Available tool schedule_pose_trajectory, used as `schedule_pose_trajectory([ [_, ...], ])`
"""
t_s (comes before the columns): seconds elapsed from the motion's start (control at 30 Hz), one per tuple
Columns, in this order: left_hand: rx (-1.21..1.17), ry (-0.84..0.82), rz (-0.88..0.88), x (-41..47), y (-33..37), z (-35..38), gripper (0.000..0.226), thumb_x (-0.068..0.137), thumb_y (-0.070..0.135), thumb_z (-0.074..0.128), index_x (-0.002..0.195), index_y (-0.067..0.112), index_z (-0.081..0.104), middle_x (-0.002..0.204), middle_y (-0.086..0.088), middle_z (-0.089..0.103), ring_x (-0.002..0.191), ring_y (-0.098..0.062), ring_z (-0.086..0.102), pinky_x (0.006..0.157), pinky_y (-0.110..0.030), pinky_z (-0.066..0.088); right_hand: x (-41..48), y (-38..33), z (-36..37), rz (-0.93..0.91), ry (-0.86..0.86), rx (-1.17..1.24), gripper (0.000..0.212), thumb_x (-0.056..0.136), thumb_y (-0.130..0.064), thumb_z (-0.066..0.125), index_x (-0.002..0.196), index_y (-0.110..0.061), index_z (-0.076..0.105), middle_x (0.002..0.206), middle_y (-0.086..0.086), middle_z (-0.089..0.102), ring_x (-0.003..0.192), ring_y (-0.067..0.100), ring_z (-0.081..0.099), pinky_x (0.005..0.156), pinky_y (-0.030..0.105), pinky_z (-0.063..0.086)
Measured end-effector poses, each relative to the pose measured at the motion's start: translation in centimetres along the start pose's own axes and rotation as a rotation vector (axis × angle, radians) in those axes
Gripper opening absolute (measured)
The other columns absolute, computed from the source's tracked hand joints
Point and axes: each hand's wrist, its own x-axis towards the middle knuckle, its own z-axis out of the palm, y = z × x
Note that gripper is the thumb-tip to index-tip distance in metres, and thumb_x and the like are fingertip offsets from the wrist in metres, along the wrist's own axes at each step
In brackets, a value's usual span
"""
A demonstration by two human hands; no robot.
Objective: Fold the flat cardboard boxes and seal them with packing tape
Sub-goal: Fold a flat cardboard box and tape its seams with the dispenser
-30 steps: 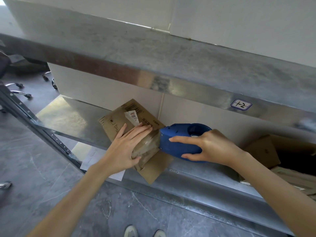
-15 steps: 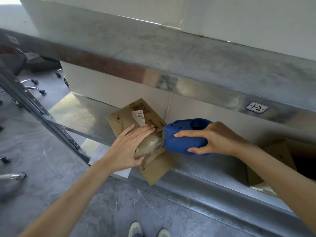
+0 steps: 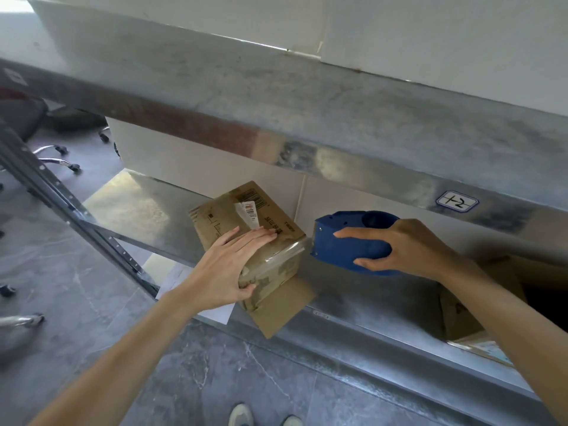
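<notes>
A small brown cardboard box with a barcode label stands on the lower metal shelf, one flap hanging over the shelf's front edge. My left hand lies on its top, fingers straight, thumb hooked over the near side. My right hand grips a blue tape dispenser just right of the box. A strip of clear tape runs from the dispenser's mouth across the box's right edge and top.
An upper metal shelf with a tag marked 12 juts out above the box. Open cardboard boxes sit on the lower shelf at the right. Chair castors stand on the grey floor at left. My shoes show below.
The dispenser has pulled away to the right of the box, drawing tape out with it. My left hand stays pressed on the box top. The view shifted slightly.
</notes>
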Motion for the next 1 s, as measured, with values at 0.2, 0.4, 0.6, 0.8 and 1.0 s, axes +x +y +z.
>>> schedule_pose_trajectory([
  [0.2,-0.001,-0.009,-0.007,0.1,0.0,0.1,0.106,0.069,0.038,0.078,0.156,0.029,0.019,0.158,0.015,0.028,0.144,0.007,0.013,0.121,-0.021,-0.007,0.0,0.4,-0.1,0.014,0.017,0.031,0.065,0.083,-0.041,0.074,0.133,-0.065,0.042,0.044,-0.006,0.027,0.043,0.011,0.035,0.048,0.014,0.032],
  [0.4,-0.002,-0.012,-0.007,0.3,-0.4,0.2,0.107,0.069,0.039,0.078,0.157,0.030,0.018,0.159,0.017,0.025,0.145,0.010,0.011,0.121,-0.021,-0.006,-0.6,0.7,-0.2,0.041,-0.003,-0.002,0.074,0.083,-0.041,0.074,0.133,-0.074,0.030,0.046,-0.006,0.022,0.040,0.010,0.027,0.047,0.021,0.039],
  [0.6,-0.018,-0.042,0.017,0.2,-1.1,-0.4,0.107,0.070,0.036,0.081,0.156,0.032,0.018,0.154,0.023,0.021,0.145,0.014,0.005,0.120,-0.019,-0.008,-1.3,0.4,-0.7,0.036,-0.029,-0.046,0.070,0.084,-0.046,0.070,0.136,-0.071,0.029,0.045,-0.005,0.016,0.040,0.005,0.020,0.045,0.010,0.025],
  [0.8,-0.052,-0.059,0.043,-0.8,-2.0,-1.4,0.103,0.073,0.030,0.082,0.156,0.030,0.021,0.156,0.023,0.023,0.146,0.012,0.008,0.121,-0.020,-0.008,-0.4,-0.6,-0.1,0.002,-0.016,-0.040,0.066,0.086,-0.054,0.061,0.132,-0.077,0.022,0.046,0.000,0.025,0.042,0.012,0.026,0.047,0.018,0.031],
  [1.0,-0.083,-0.076,0.071,-1.5,-2.6,-2.2,0.098,0.075,0.027,0.082,0.155,0.028,0.025,0.159,0.018,0.027,0.148,0.005,0.015,0.123,-0.025,-0.003,0.6,-0.9,0.5,0.001,-0.031,-0.043,0.059,0.085,-0.059,0.048,0.137,-0.072,0.024,0.044,0.001,0.033,0.041,0.011,0.025,0.046,0.017,0.030],
])
